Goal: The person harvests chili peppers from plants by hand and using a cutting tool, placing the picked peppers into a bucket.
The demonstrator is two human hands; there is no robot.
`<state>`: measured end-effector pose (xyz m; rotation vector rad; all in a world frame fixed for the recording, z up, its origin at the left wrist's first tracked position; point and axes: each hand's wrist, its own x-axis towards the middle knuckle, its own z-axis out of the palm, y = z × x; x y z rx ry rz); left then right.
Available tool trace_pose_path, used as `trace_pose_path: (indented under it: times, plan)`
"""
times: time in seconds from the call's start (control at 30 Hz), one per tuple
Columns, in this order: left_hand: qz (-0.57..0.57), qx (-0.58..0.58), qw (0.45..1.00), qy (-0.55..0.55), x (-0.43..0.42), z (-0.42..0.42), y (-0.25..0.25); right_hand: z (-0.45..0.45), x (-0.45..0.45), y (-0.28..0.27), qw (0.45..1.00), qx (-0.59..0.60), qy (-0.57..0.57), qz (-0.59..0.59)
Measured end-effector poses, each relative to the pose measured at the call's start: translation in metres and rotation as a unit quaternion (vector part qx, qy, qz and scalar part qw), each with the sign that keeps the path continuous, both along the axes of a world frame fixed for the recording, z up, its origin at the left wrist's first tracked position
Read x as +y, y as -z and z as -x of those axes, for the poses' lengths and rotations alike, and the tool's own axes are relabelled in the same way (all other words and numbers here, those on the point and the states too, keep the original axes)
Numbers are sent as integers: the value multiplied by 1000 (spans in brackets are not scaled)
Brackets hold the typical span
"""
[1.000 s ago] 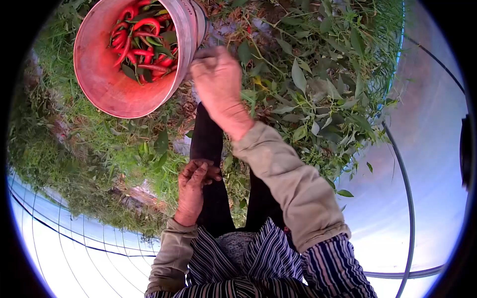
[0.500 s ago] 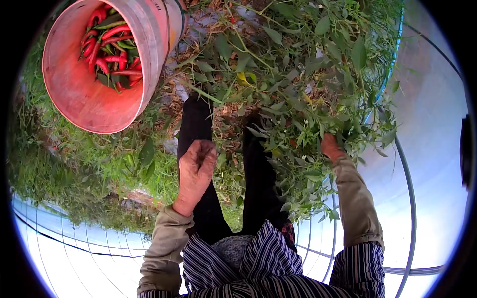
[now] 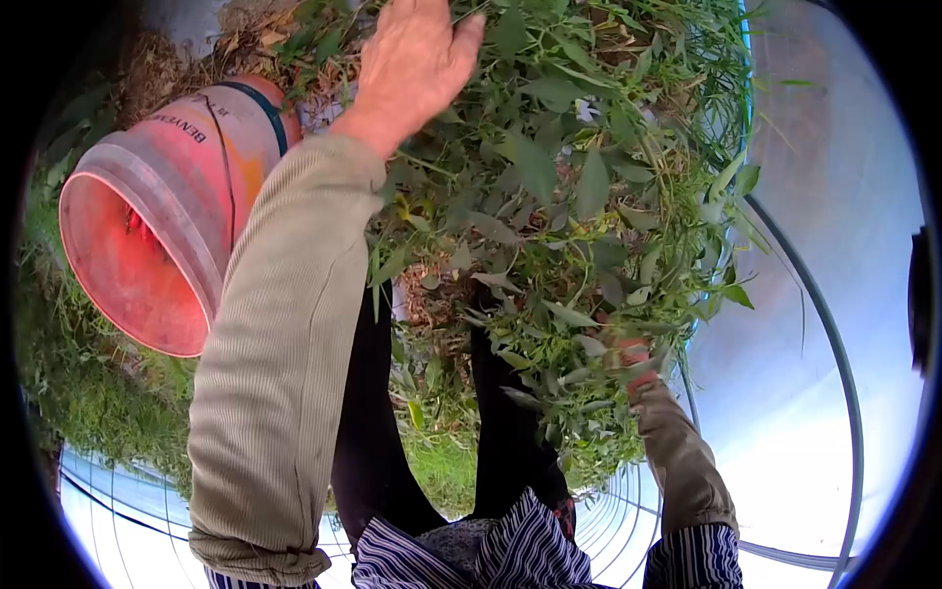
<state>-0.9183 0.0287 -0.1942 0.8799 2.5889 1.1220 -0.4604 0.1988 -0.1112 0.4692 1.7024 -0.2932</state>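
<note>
My left hand (image 3: 417, 69) is stretched forward at the top of the view, over the leafy pepper plants (image 3: 549, 167). Its thumb stands apart from the palm, its other fingertips run past the top edge, and nothing shows in it. Lower right, my right hand (image 3: 633, 358) reaches in among the leaves, which hide most of its fingers. A pinkish-white bucket (image 3: 177, 157) leans at the left with its mouth facing me. Only a few red peppers (image 3: 137, 224) show inside it.
My legs (image 3: 378, 412) in black trousers extend below the plants. A plastic sheet wall (image 3: 824, 216) with a curved grey pipe (image 3: 834, 334) stands at the right. Grass and weeds (image 3: 128, 402) grow at the left, and dry leaves (image 3: 157, 79) lie beyond the bucket.
My left hand has swung forward from above my leg to the top. My right hand stays in the foliage, now lower in view. The bucket appears lower and turned, with fewer peppers visible.
</note>
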Motion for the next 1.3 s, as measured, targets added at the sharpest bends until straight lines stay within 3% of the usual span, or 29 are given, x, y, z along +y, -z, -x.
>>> trace_pose_path:
  times: [0.07, 0.13, 0.17, 0.2, 0.23, 0.27, 0.33, 0.37, 0.43, 0.5, 0.57, 0.63, 0.7, 0.77, 0.83, 0.9, 0.97, 1.0, 1.03, 1.07, 1.13, 1.2, 1.23, 1.27, 1.3]
  plan:
    - [-4, -2, 1000, 21, 49, 27, 4, -7, -7, -6, 1000, 17, 18, -4]
    - [12, -151, 982, 111, 90, 36, 7, -23, -16, -4, 996, 65, 60, -12]
    - [8, -147, 982, 115, 107, 29, 16, -32, -20, 1, 985, 131, 111, 3]
    - [81, -216, 958, 170, 122, 17, 25, -43, -24, 1, 984, 135, 114, -1]
    - [153, -284, 920, 223, 136, 3, 36, -50, -31, 0, 987, 154, 24, -39]
    - [170, -224, 938, 204, 149, -15, 38, -54, -34, 0, 981, 169, -65, -74]
    - [233, -149, 940, 200, 145, -58, 36, -52, -32, -9, 975, 200, -58, -71]
    - [281, -129, 924, 225, 138, -76, 27, -31, -26, -16, 984, 174, -21, -12]
    - [311, -156, 901, 260, 115, -70, 13, -16, -20, -18, 987, 149, 27, 50]
    - [269, -157, 907, 284, 77, -60, 21, -36, -18, 3, 995, 91, 10, 27]
    - [274, -137, 882, 357, 50, -58, 8, -53, -23, 5, 988, 150, 32, 31]
    - [248, -99, 889, 373, 18, -59, 14, -42, -30, -3, 973, 227, -47, 4]
    - [219, -64, 891, 393, -3, -66, 10, -4, -28, -36, 982, 184, -3, 43]
    - [238, -89, 895, 366, -20, -74, 1, 24, -38, -59, 979, 22, 159, 122]
    - [276, -77, 881, 376, -32, -80, 4, 28, -62, -86, 982, 24, 26, 185]
    - [287, -110, 881, 358, -41, -82, 5, 62, -59, -125, 961, 104, -65, 247]
    - [305, -105, 872, 369, -51, -83, 10, 90, -50, -154, 936, 230, 11, 265]
    - [305, -84, 873, 372, -56, -85, 12, 102, -45, -161, 936, 227, 19, 269]
    - [306, -65, 873, 375, -62, -88, 13, 115, -39, -162, 878, 222, 160, 394]
    - [320, -76, 870, 368, -62, -90, 12, 129, -31, -162, 784, 207, 298, 503]
    - [296, -98, 871, 379, -60, -84, 8, 158, -14, -144, 796, 354, 324, 369]
    - [243, -103, 887, 378, -65, -80, 15, 165, -5, -82, 776, 519, 310, 180]
    - [246, -104, 886, 380, -68, -79, 18, 171, 1, -62, 826, 467, 297, 108]
    - [237, -109, 892, 369, -70, -78, 21, 162, -13, -27, 813, 550, 189, 21]
    - [229, -115, 898, 358, -72, -77, 24, 156, -36, -13, 810, 522, 251, 91]
